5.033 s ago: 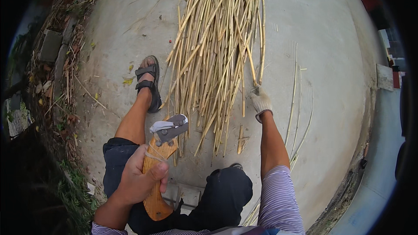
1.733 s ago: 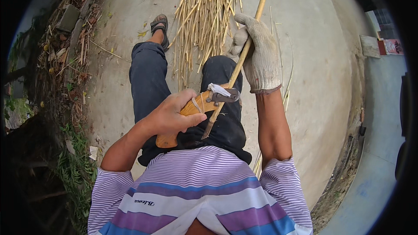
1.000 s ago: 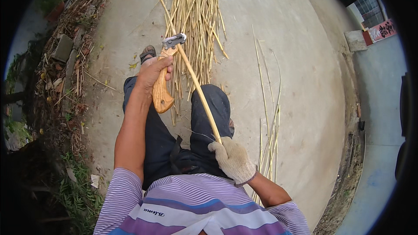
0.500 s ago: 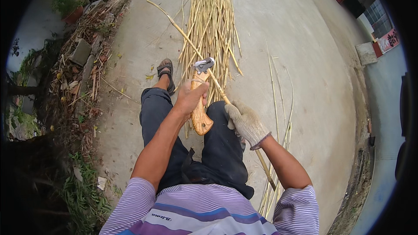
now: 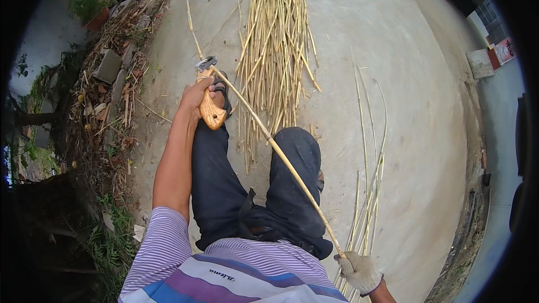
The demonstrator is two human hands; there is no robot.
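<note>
gripping the wooden-handled tool (image 5: 212,111) in my left hand (image 5: 195,94), gloved right hand (image 5: 360,271) closed on the cane (image 5: 273,143), and it's slanting across my right thigh (image 5: 286,193) to the tool's metal head (image 5: 206,63)!

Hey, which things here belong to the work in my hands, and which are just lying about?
In the work:
wooden-handled, metal-headed tool, in your left hand
long cane, its end in your gloved right hand
pile of canes ahead, probably
thin canes on the right, probably

Just lying about, it seems:
potted plant
grey block
pale scrap
dry plant debris
</note>
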